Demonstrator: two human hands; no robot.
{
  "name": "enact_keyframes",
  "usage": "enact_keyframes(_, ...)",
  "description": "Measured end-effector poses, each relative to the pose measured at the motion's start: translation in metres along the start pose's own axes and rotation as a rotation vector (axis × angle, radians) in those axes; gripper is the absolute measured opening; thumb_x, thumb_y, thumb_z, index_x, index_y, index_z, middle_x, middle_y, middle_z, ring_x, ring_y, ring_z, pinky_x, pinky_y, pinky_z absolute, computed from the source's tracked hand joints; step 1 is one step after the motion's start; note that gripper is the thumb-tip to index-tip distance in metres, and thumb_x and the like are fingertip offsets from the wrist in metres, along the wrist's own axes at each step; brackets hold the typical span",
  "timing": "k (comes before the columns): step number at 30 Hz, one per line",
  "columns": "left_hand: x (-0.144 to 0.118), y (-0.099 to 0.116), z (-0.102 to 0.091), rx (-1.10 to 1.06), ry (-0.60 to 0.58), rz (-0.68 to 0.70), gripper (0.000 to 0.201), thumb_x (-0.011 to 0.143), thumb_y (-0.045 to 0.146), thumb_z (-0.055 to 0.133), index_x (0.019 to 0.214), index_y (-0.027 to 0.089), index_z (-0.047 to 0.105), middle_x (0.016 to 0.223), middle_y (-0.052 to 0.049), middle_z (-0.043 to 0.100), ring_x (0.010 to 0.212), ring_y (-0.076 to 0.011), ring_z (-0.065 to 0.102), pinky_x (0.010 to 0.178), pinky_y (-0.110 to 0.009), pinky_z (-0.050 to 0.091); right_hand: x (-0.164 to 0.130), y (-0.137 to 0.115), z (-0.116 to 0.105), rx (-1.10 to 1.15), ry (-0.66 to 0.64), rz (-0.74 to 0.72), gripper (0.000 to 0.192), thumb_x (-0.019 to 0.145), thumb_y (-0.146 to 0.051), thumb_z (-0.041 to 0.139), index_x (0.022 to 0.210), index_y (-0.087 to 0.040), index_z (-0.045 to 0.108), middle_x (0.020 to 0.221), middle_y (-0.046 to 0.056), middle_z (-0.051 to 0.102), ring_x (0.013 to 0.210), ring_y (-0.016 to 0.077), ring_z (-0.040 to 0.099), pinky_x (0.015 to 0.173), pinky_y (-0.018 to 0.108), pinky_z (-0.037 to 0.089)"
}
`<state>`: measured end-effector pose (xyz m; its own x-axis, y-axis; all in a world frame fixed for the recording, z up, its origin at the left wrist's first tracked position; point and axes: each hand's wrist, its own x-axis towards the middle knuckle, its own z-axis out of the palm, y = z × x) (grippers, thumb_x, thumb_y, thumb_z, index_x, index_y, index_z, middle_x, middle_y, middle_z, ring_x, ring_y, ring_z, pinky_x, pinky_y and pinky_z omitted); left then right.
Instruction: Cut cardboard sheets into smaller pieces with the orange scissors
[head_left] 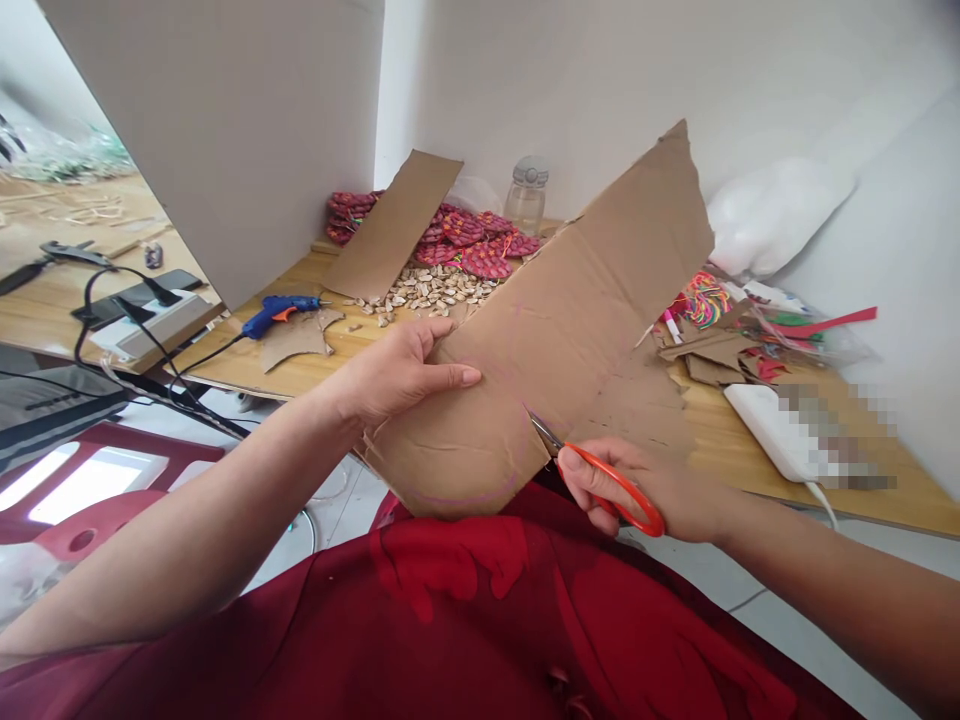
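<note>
My left hand [394,375] grips the left edge of a large brown cardboard sheet [570,310], thumb on top, holding it up over my lap. My right hand [649,490] holds orange-handled scissors [600,475] by their loops. The blades bite into the sheet's lower edge, near a faint purple curved line drawn on the cardboard. The sheet tilts up toward the far right and hides part of the table behind it.
A wooden table [300,365] carries a blue glue gun [279,312], cardboard scraps [300,335], a pile of seeds [435,288], patterned red fabric pieces [480,245], a jar [527,195] and colourful craft bits [750,325]. A white board [225,130] stands at left.
</note>
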<state>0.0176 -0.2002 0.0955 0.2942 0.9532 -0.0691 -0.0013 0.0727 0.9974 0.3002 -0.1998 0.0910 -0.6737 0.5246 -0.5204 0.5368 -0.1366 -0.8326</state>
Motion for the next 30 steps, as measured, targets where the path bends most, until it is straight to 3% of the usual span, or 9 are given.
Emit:
enact_keyframes(6,0.002,0.002,0.004,0.017,-0.026,0.005,0.048,0.077,0.035,0.083,0.120,0.019,0.068,0.114,-0.007,0.076,0.109,-0.0310,0.071,0.083,-0.037,0.062,0.005,-0.003,-0.006,-0.076,-0.018,0.026,0.065,0.083,-0.082,0.051,0.062,-0.020,0.049,0.048,-0.004,0.045,0.044,0.0090,0.033,0.045,0.024,0.021)
enact_keyframes(10,0.002,0.002,0.004,0.026,-0.024,0.018,0.049,0.077,0.036,0.083,0.120,0.019,0.068,0.115,-0.008,0.076,0.107,-0.0304,0.072,0.085,-0.038,0.062,0.007,0.006,-0.003,-0.009,0.051,0.018,0.063,0.082,-0.079,0.057,0.064,-0.019,0.051,0.051,-0.003,0.048,0.046,0.0092,0.037,0.046,0.024,0.026)
enact_keyframes(19,-0.005,0.012,0.010,0.300,0.074,0.109,0.035,0.078,0.033,0.079,0.106,0.015,0.070,0.108,-0.006,0.077,0.096,-0.0267,0.072,0.080,-0.034,0.059,-0.005,0.025,0.005,-0.043,0.170,-0.003,0.046,0.091,-0.065,0.059,0.083,-0.020,0.056,0.058,-0.004,0.045,0.053,0.0107,0.037,0.047,0.024,0.022)
enact_keyframes(24,-0.004,0.010,0.011,0.207,0.033,0.077,0.038,0.079,0.039,0.079,0.108,0.015,0.070,0.105,-0.007,0.077,0.093,-0.0259,0.073,0.076,-0.032,0.060,-0.003,0.023,0.003,-0.030,0.119,-0.030,0.046,0.092,-0.065,0.058,0.082,-0.021,0.050,0.061,-0.005,0.042,0.053,0.0104,0.033,0.047,0.025,0.020)
enact_keyframes(30,0.002,0.005,0.013,0.133,0.040,0.008,0.036,0.088,0.050,0.068,0.100,0.016,0.070,0.093,-0.005,0.076,0.078,-0.0194,0.072,0.063,-0.025,0.057,0.000,0.021,0.001,-0.108,0.093,-0.171,0.054,0.095,-0.071,0.045,0.079,-0.020,0.048,0.073,-0.001,0.050,0.058,0.0108,0.036,0.050,0.025,0.024)
